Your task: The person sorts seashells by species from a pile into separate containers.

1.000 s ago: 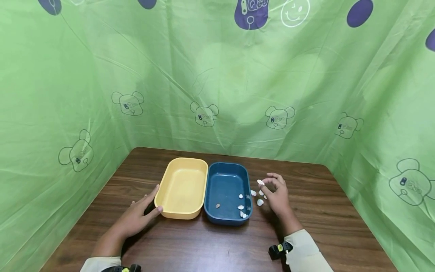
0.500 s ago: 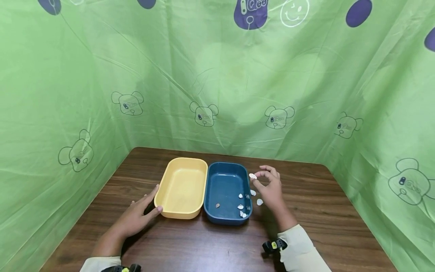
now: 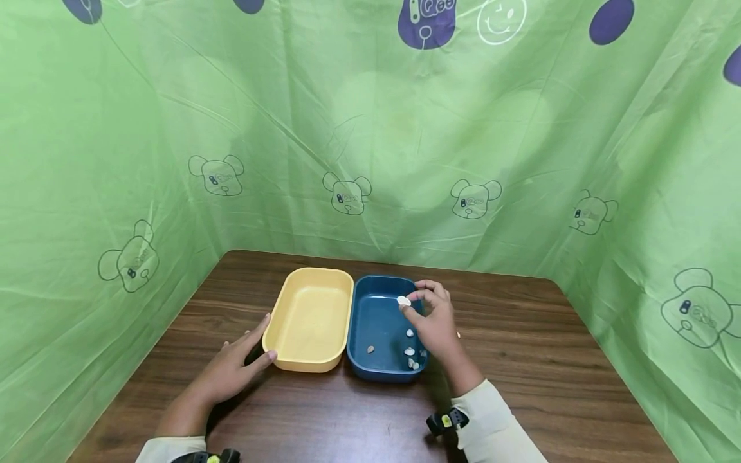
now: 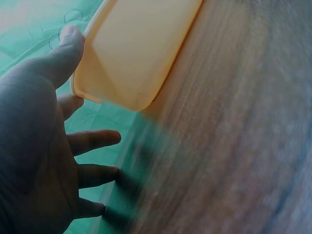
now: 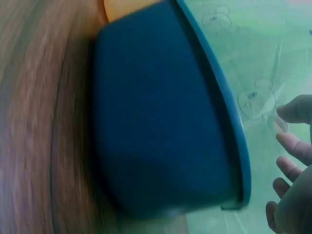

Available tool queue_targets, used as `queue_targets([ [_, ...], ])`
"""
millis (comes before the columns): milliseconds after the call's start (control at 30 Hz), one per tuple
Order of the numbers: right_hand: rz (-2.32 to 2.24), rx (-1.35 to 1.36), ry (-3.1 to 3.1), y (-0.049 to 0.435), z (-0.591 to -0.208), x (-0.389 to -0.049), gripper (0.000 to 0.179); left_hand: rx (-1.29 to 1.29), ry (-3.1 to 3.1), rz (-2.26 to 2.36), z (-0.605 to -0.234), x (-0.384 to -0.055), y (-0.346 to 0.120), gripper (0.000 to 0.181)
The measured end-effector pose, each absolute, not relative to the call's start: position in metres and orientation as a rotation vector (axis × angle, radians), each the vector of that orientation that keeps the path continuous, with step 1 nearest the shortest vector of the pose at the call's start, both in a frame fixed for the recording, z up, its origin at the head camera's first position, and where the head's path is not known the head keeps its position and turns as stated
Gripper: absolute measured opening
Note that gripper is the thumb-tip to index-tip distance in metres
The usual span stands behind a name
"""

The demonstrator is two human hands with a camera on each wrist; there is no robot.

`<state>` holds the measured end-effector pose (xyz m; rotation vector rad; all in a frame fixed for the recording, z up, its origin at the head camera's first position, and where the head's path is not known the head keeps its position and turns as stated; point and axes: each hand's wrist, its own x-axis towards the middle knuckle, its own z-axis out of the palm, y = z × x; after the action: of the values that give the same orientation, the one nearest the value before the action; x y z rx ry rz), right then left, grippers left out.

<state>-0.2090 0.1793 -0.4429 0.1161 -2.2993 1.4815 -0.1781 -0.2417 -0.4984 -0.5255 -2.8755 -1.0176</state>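
My right hand (image 3: 438, 321) pinches a white seashell (image 3: 404, 301) between thumb and fingertips, above the right part of a blue tray (image 3: 363, 368). In the right wrist view the shell (image 5: 281, 125) looks ridged between thumb and index finger. Several small white shells and a brownish shell (image 3: 371, 349) lie on the tray's floor. With its fingers spread, my left hand (image 3: 234, 366) touches the near left corner of a yellow tray (image 3: 309, 366). In the left wrist view, the thumb of the left hand (image 4: 39, 131) rests at that tray's rim.
Both trays stand side by side on a dark wooden table (image 3: 359, 418). Past the right hand, a bit of a pale shell (image 3: 459, 334) shows on the table. A green curtain (image 3: 405, 141) with bear drawings hangs around the table's back and sides.
My right hand has moved left with the seashell, from beside the blue tray to above it. It now hides most of the shells on the table. The left hand stays put.
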Motion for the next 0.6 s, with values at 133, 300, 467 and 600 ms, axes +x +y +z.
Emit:
queue_targets([
  [133, 1.493, 0.128, -2.323, 0.166, -0.44, -0.207, 0.01, -0.53, -2.875, -1.017, -0.499, -0.179, -0.243, 0.078],
  [300, 1.468, 0.155, -2.347, 0.152, -0.44, -0.207, 0.011, -0.534, -2.874, -1.003, -0.5, -0.18, -0.243, 0.078],
  [467, 1.482, 0.178, -2.352, 0.14, -0.443, -0.209, 0.012, -0.538, -2.87, -0.993, -0.5, -0.18, -0.243, 0.078],
  [600, 1.483, 0.185, -2.372, 0.129, -0.446, -0.211, 0.012, -0.54, -2.866, -0.996, -0.5, -0.18, -0.243, 0.078],
])
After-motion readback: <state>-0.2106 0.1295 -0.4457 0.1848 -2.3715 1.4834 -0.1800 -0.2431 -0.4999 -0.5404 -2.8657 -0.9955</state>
